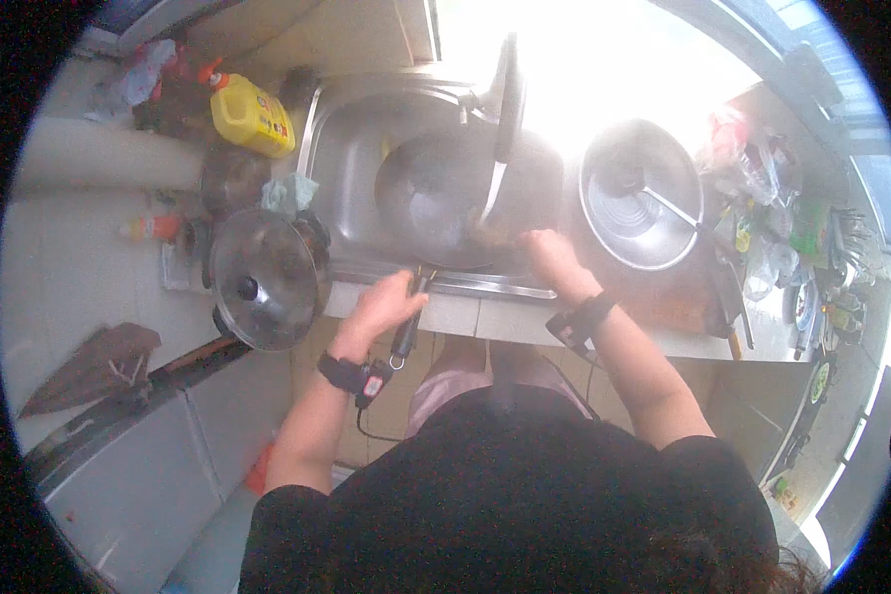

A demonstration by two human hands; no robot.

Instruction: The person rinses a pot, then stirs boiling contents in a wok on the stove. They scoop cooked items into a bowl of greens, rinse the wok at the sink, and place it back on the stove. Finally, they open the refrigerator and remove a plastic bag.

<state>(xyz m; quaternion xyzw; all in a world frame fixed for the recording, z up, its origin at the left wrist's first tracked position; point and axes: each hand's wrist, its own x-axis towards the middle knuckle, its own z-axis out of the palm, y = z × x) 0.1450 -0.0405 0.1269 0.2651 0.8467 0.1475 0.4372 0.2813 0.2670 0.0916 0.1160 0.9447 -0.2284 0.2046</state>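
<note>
A dark wok (pixel 453 208) lies in the stainless steel sink (pixel 345 200), tilted over its front rim. My left hand (pixel 382 308) grips the wok's black handle (pixel 407 334), which sticks out over the counter edge. Above the wok's right side my right hand (pixel 553 260) is curled, knuckles up. A blurred brownish thing (pixel 494 236) shows just left of its fingers; I cannot tell whether the hand holds it. From the long dark faucet spout (pixel 511 104), a pale stream of water (pixel 494 191) runs down into the wok.
Right of the sink are a large metal basin (pixel 612 215), a cleaver (pixel 731 278) and a wooden cutting board (pixel 661 301). On the left stand a glass-lidded pot (pixel 267 278), a green cloth (pixel 289 193) and a yellow detergent jug (pixel 252 115). Plastic bags (pixel 761 174) crowd the right counter.
</note>
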